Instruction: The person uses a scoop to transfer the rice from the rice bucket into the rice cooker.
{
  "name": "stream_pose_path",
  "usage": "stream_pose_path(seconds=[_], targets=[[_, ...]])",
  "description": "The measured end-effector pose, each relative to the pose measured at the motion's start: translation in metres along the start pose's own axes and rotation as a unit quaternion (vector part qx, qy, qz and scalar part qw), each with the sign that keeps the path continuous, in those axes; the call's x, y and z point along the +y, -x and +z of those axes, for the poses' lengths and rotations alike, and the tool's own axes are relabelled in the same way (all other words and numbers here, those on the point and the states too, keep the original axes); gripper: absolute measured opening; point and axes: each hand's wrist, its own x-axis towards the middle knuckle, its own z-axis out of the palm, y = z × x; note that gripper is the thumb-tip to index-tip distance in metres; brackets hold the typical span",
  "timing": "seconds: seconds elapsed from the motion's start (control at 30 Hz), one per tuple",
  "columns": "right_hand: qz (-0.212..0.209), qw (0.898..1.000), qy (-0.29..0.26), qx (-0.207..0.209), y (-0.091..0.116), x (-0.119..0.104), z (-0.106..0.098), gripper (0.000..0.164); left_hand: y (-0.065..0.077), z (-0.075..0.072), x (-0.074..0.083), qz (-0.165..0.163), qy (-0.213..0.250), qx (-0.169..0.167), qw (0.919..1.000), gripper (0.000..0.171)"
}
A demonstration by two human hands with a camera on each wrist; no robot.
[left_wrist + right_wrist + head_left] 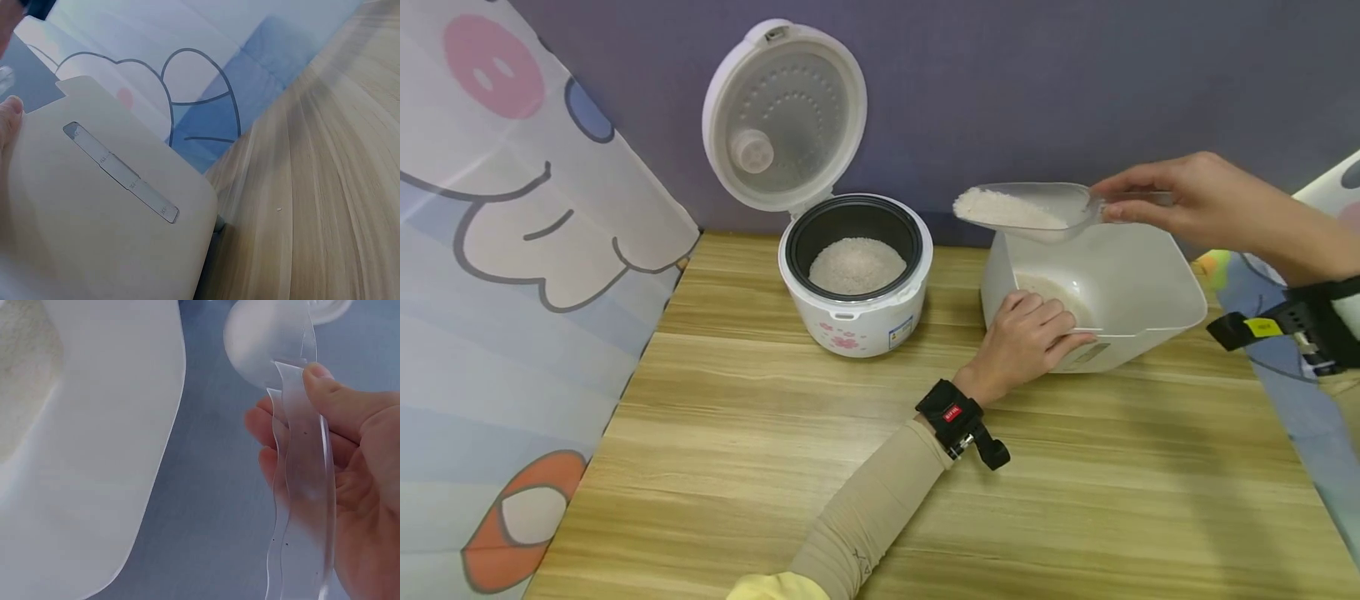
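My right hand pinches the handle of a clear plastic scoop. White rice fills the scoop's front half, above the back left corner of a white rice bin. My left hand grips the bin's front rim, fingers over the edge. Inside the bin lies more rice. In the left wrist view, the bin's front wall shows a slim measuring window. To the left stands a white rice cooker, lid raised, with rice in its black pot.
All of this stands on a wood-grain table against a grey-blue back panel. Cartoon-printed cloth hangs along the left side. The raised lid leans back close to the panel.
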Motion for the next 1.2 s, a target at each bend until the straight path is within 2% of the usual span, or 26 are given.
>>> stream_pose_path(seconds=[0.17,0.47,0.67,0.87,1.03,1.2], targets=[[-0.046,0.999,0.012,-0.011,-0.028,-0.016,0.000,0.025,-0.001,0.001,0.004,0.003,-0.005,0.003,1.0000,0.038],[-0.048,0.997,0.034,-0.041,-0.064,-0.045,0.004,0.031,-0.003,0.001,0.008,0.005,0.000,0.021,0.9998,0.038],[-0.060,0.994,0.080,-0.032,-0.080,-0.058,0.009,0.030,-0.003,0.001,0.008,0.005,0.001,0.017,0.9998,0.038],[-0.123,0.979,0.163,0.018,-0.085,-0.066,0.019,0.029,-0.003,0.002,0.009,0.010,0.001,0.025,0.9996,0.038],[-0.171,0.965,0.185,0.071,-0.088,-0.069,0.024,0.027,-0.003,0.003,0.008,0.009,0.006,0.031,0.9995,0.038],[-0.205,0.951,0.212,0.098,-0.091,-0.073,0.028,0.028,-0.003,0.005,0.008,0.011,0.004,0.038,0.9992,0.038]])
